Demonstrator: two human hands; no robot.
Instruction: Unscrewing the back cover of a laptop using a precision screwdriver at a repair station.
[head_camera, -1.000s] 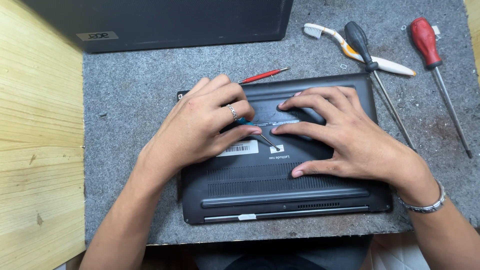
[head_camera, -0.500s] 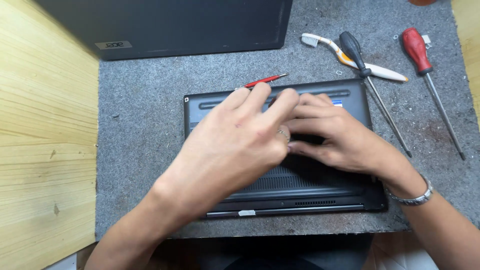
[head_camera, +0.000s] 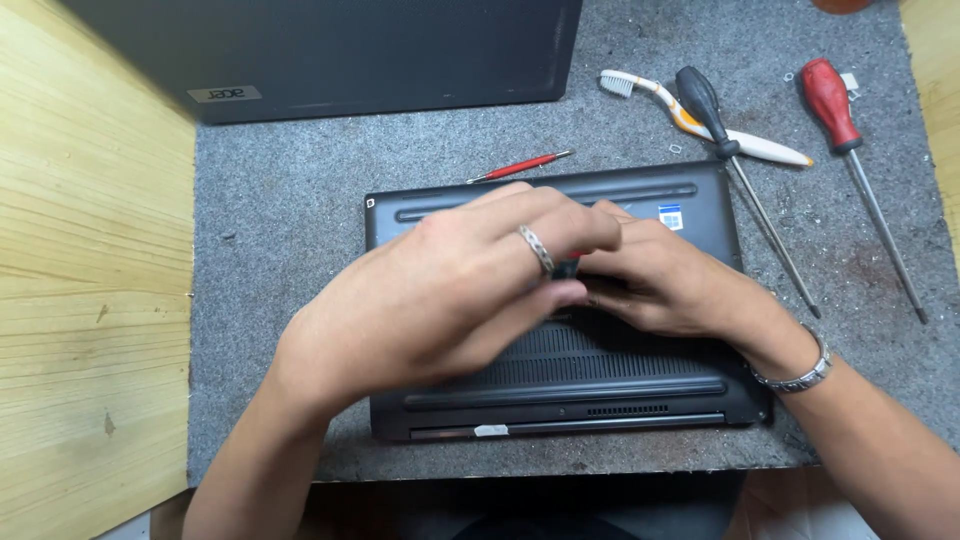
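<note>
Grey felt covers the surface in the head view, where the upturned black laptop (head_camera: 560, 390) lies at centre and both hands, left hand (head_camera: 450, 290) overlapping right hand (head_camera: 665, 280), pinch together on something small, best gripped gently, with screwdrivers at two o'clock.

A small square blue-and-white sticker (head_camera: 670, 216) sits near the far right corner of the upturned black laptop base (head_camera: 640, 385), a narrow white strip label (head_camera: 491, 431) lies along its near edge, and a pale rectangular badge (head_camera: 224, 93) marks the second dark laptop (head_camera: 400, 50) behind it.

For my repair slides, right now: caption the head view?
Both hands meet over an upturned black laptop on grey felt, screwdrivers alongside.
</note>
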